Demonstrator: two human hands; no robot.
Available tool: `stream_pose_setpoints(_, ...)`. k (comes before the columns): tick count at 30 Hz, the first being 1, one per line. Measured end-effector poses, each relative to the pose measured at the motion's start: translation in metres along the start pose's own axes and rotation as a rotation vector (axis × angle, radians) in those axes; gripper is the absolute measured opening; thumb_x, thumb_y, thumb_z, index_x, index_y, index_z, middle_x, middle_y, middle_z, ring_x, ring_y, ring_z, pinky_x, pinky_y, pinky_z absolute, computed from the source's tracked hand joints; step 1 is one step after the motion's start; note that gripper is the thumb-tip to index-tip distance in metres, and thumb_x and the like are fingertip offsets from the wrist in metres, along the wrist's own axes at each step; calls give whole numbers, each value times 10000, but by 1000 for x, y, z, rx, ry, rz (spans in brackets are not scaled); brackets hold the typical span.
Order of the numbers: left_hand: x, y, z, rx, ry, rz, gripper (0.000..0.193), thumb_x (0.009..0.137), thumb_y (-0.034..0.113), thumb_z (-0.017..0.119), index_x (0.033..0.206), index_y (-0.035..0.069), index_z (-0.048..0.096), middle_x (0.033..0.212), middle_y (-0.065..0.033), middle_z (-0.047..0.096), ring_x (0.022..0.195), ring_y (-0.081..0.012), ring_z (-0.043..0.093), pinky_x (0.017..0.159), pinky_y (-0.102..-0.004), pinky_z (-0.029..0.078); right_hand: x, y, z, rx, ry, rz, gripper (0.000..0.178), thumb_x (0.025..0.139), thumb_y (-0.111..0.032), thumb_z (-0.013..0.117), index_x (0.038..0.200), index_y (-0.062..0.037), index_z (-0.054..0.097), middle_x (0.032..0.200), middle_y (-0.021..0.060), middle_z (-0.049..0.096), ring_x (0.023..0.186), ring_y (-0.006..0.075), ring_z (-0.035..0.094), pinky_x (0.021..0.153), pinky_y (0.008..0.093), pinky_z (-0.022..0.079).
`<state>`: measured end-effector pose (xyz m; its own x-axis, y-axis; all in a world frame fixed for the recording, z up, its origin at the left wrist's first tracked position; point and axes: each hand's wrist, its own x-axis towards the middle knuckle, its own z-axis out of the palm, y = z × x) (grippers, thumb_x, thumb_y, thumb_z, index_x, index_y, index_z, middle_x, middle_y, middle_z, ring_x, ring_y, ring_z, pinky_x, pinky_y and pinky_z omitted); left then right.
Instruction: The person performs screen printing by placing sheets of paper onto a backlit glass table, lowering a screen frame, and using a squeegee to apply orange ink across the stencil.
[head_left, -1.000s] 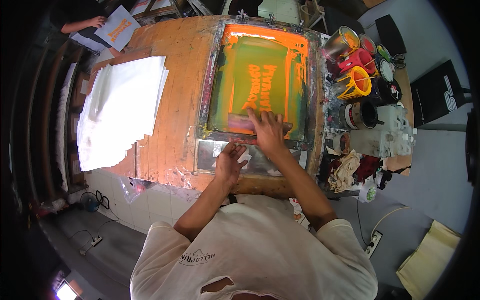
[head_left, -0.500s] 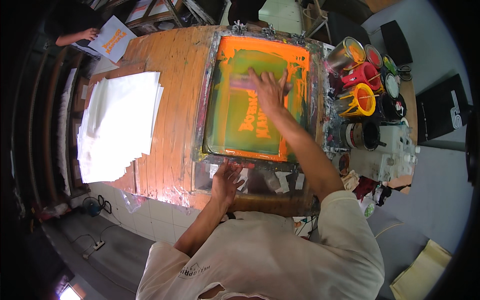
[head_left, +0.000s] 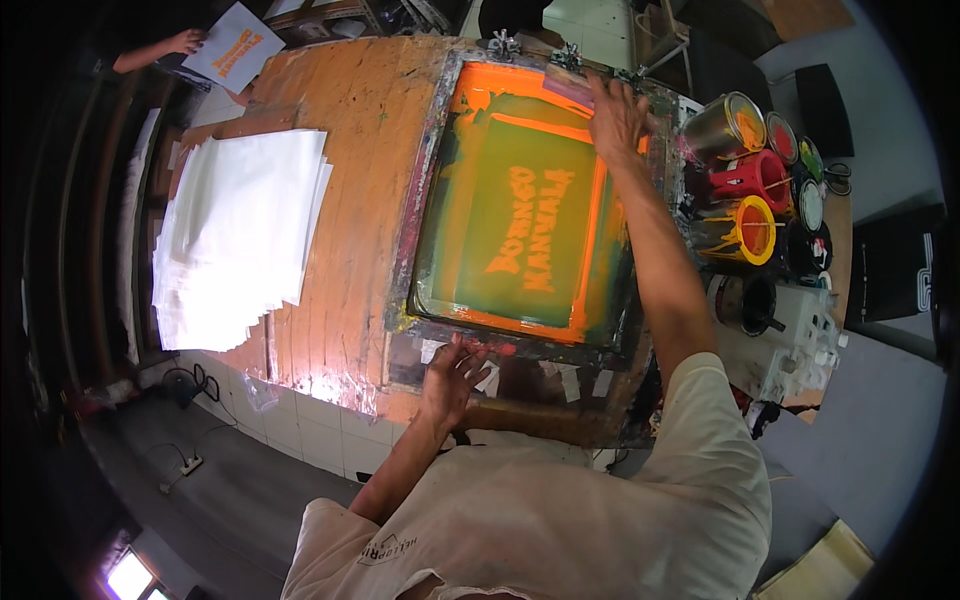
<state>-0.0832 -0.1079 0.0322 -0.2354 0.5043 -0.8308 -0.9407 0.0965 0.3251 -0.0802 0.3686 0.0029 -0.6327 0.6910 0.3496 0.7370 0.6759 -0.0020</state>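
A printing screen [head_left: 525, 225] lies on the table with its mesh stained green and orange. Lettering shows in its middle, and orange ink is banked along the far, right and near edges. At the far end my right hand [head_left: 618, 122] is closed on a squeegee [head_left: 570, 86], its purplish side showing to the left of the fingers. The hand itself hides the squeegee's right part. Close to the screen's near frame edge is my left hand [head_left: 452, 380], fingers apart, fingertips at the frame and nothing visible in them.
Metal clamps [head_left: 503, 44] line the screen's far edge. White paper [head_left: 240, 230] is stacked at left. Ink cans [head_left: 755, 228] and plastic bottles [head_left: 795, 345] crowd the right side. At the far left, another person's hand [head_left: 187, 41] holds a printed sheet [head_left: 236, 48].
My right hand has travelled away from me with the squeegee, from the screen's upper middle to its far edge. The left hand stays near the frame. The view has shifted slightly.
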Motion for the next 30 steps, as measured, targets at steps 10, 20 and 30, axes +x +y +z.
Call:
stream_pose_setpoints(10, 3, 4, 0, 48, -89, 144, 224, 1001, 326, 683, 991, 104, 652, 966, -50, 687, 995, -251, 681, 998, -479, 504, -79, -75, -49, 169, -24, -257, 608, 828, -8, 644, 1395, -211, 559, 1032, 65, 627, 1054, 265, 597, 873, 473, 367)
stream_pose_setpoints(20, -28, 31, 26, 113, -243, 252, 259, 973, 307, 724, 1033, 56, 698, 992, -76, 697, 995, -261, 694, 979, -432, 523, -251, -144, -238, 250, -119, -193, 550, 880, -88, 633, 1424, -151, 581, 928, 69, 519, 927, 245, 531, 851, 478, 356)
stream_pose_setpoints(30, -53, 105, 97, 43, -784, 498, 228, 960, 88, 528, 1083, -6, 696, 1127, -175, 716, 1094, -314, 687, 1049, -460, 513, -143, -121, -302, 189, 297, -260, 499, 912, -492, 696, 1246, -122, 692, 854, 84, 579, 828, 274, 583, 743, 423, 395)
